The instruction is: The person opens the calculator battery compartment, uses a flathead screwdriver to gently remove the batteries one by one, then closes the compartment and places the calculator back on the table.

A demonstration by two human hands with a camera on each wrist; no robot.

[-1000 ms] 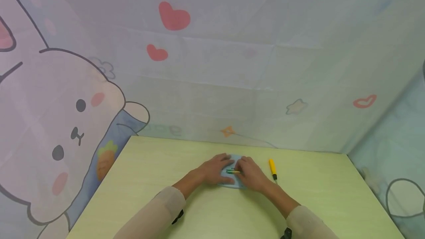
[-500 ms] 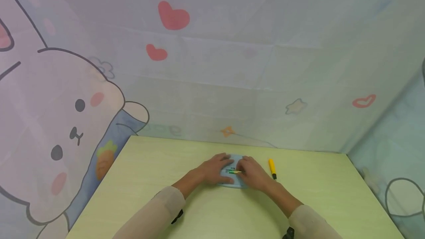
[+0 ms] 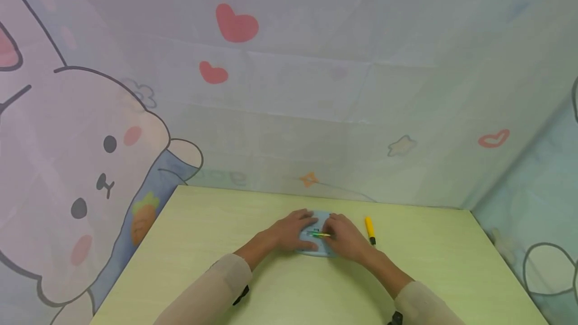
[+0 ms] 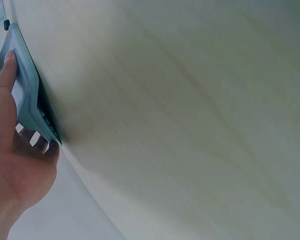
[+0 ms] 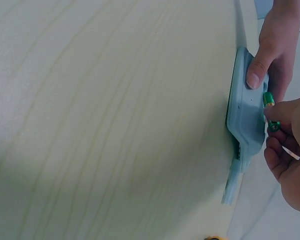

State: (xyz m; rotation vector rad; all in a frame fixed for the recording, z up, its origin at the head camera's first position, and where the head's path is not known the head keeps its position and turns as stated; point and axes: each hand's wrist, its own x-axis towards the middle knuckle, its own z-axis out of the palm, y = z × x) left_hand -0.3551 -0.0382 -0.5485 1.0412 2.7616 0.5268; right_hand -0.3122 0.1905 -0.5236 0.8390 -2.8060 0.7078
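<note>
A flat light-blue plastic device point(image 3: 322, 218) with rounded edges lies on the table. My left hand point(image 3: 292, 230) holds its left end, fingers spread. In the left wrist view the thumb lies along its top face and the other fingers bend round its edge. Over the device, my right hand point(image 3: 344, 237) pinches a slim green-and-gold battery point(image 3: 318, 234) between thumb and fingers. The right wrist view shows the battery point(image 5: 268, 98) sticking out past my thumb, with another green end point(image 5: 274, 126) below it. The fingers partly hide the device's middle, where a small dark marking or recess shows.
A screwdriver point(image 3: 370, 227) with a yellow and black handle lies on the pale wooden table point(image 3: 433, 260) to the right of my right hand. Behind the table hangs a printed cloth point(image 3: 289, 114) with a rabbit and hearts.
My right hand has shifted slightly to the right over the device, and more of the device's middle shows. The left hand stays in place on it.
</note>
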